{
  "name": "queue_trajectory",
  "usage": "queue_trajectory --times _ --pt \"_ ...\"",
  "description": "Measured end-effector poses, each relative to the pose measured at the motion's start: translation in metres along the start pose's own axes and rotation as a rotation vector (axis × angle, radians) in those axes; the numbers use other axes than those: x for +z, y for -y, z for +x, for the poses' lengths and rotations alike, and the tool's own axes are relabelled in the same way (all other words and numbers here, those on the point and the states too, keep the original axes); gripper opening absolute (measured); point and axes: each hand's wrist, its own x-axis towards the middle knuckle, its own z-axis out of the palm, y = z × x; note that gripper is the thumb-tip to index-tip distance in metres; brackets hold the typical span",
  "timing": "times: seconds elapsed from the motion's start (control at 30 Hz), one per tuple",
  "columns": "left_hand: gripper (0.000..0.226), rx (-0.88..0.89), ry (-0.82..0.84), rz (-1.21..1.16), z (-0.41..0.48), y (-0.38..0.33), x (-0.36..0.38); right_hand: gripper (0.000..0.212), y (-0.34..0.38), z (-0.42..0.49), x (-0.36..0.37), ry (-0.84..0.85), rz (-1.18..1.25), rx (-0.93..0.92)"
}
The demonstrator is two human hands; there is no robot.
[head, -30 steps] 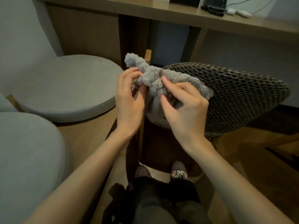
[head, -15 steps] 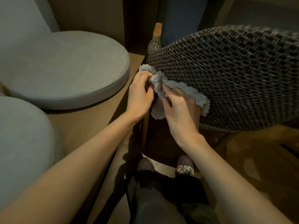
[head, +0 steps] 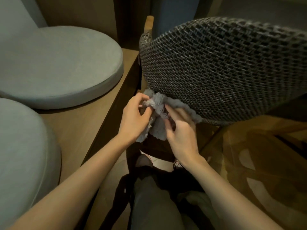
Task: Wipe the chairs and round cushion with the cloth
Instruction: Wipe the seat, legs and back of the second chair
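Both hands — left hand (head: pixel 133 120) and right hand (head: pixel 180 130) — pinch the bunched cloth (head: pixel 157 113) with curled fingers at the near edge of the woven chair (head: pixel 216 67). Wiping looks barely under way — the round cushion (head: pixel 58 63) lies untouched to the left.

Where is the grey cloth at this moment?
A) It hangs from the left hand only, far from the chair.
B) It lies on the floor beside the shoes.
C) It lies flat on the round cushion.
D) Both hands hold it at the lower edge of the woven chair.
D: the left hand and the right hand both grip the bunched cloth at the lower edge of the woven chair.
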Motion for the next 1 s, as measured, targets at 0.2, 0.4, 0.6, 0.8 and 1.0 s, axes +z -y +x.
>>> queue_trajectory --times 0.2,0.4,0.6,0.8,1.0 --pt "0.010 0.148 -0.106 -0.087 -0.043 -0.085 0.025 0.035 0.004 -0.035 -0.056 -0.425 0.066 0.020" --pt "0.018 0.465 -0.242 -0.133 -0.059 -0.164 0.068 0.037 -0.006 -0.040 -0.140 -0.735 0.091 -0.110" --pt "0.019 0.372 -0.520 -0.171 -0.046 -0.206 0.115 0.023 -0.031 -0.005 -0.183 -0.729 -0.076 -0.062" --pt "0.022 0.418 -0.525 0.022 -0.027 -0.184 0.130 0.037 -0.055 0.016 -0.174 -0.660 -0.142 -0.091" --pt "0.022 0.348 -0.467 0.017 -0.033 -0.157 0.149 0.033 -0.080 0.009 -0.152 -0.529 -0.111 -0.067"
